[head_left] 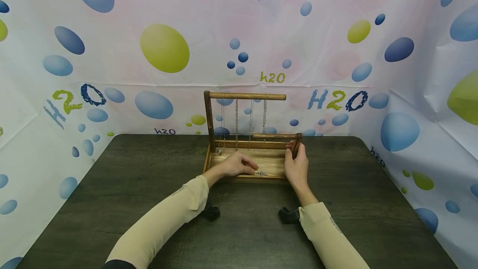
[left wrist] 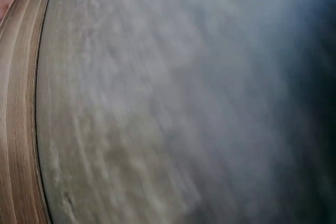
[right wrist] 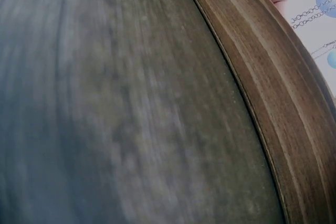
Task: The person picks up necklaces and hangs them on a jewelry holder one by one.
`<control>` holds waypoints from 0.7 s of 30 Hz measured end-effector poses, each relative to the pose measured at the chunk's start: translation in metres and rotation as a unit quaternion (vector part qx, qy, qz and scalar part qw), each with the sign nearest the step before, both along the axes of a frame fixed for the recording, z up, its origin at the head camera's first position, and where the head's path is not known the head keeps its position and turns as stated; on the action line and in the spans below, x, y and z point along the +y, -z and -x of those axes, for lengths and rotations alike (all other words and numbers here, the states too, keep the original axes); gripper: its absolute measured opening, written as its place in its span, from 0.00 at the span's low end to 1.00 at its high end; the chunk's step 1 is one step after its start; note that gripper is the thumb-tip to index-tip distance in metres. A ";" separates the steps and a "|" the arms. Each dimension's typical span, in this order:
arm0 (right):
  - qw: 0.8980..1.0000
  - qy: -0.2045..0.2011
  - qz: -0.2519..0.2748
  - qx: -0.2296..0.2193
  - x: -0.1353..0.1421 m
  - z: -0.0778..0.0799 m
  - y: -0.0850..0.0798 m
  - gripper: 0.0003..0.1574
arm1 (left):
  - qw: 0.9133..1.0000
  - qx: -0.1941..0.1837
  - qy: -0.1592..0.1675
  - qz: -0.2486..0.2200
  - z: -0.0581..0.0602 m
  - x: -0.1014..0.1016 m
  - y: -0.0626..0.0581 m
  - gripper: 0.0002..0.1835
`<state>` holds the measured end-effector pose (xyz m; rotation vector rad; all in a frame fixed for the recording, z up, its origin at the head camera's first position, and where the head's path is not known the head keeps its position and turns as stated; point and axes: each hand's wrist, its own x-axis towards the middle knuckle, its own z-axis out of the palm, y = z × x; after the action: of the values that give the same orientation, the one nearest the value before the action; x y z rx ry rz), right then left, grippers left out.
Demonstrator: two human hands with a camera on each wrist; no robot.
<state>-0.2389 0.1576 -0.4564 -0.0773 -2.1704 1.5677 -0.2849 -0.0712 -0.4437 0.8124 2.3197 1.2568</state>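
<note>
A wooden jewelry stand with a tray base stands on the dark table. From its tall upper bar hang several silver necklaces. My left hand reaches over the tray's front edge, fingers bent loosely, tips beside a small silver chain lying in the tray. A gap shows between thumb and fingers. At the stand's right end my right hand grips the short post, thumb in front and fingers partly hidden behind. Both wrist views mostly show the blurred tabletop and the tray's wooden front wall.
A lower, shorter bar runs from the right post. A pendant hangs low near the tall left post. The dark wood-grain table extends around the stand, with a patterned curtain close behind.
</note>
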 end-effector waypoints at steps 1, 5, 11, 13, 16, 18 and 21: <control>1.000 0.000 0.000 0.000 0.000 0.000 0.000 0.20 | 1.000 0.001 -0.001 0.004 0.000 0.000 0.000 0.10; 1.000 0.000 -0.001 0.002 0.000 0.001 0.001 0.20 | 1.000 0.009 -0.004 0.016 0.000 0.002 0.001 0.08; 1.000 -0.004 0.003 0.010 0.000 0.001 0.002 0.20 | 0.999 0.030 -0.009 0.033 -0.002 0.006 0.001 0.05; 1.000 -0.004 0.001 0.011 0.000 0.001 0.002 0.20 | 0.999 0.036 -0.011 0.039 -0.002 0.007 0.002 0.04; 1.000 -0.003 0.001 0.013 0.000 0.001 0.002 0.20 | 0.998 0.040 -0.016 0.046 -0.002 0.008 0.003 0.03; 1.000 -0.001 0.003 0.012 0.000 0.001 0.002 0.20 | 0.998 0.037 -0.020 0.047 -0.002 0.009 0.003 0.02; 1.000 0.000 0.007 0.014 0.000 0.001 0.001 0.20 | 0.998 0.036 -0.023 0.048 -0.003 0.011 0.002 0.02</control>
<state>-0.2401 0.1577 -0.4574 -0.0602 -2.1385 1.5754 -0.2818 -0.0604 -0.4456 0.7888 2.4495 1.1410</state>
